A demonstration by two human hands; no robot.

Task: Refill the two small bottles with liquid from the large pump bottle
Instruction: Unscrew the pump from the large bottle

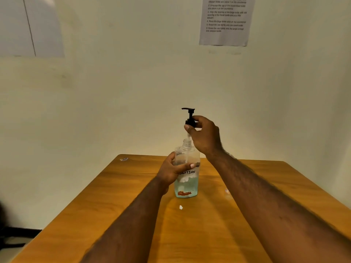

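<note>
My left hand (pixel 171 169) wraps the bottle (pixel 187 185), upright near the table's (pixel 266 186) far edge, while my right hand (pixel 204 135) pinches the black pump (pixel 190 118) by its collar, directly above the open neck (its tube (pixel 188 136) reaches down inside). Both share one vertical axis; freeing the tube likely means lifting straight up. No small bottles show.

Clear bottle (pixel 187 185), pale blue liquid, white label, black lettering; black pump (pixel 190 115); orange-brown woodgrain table (pixel 247 215).
</note>
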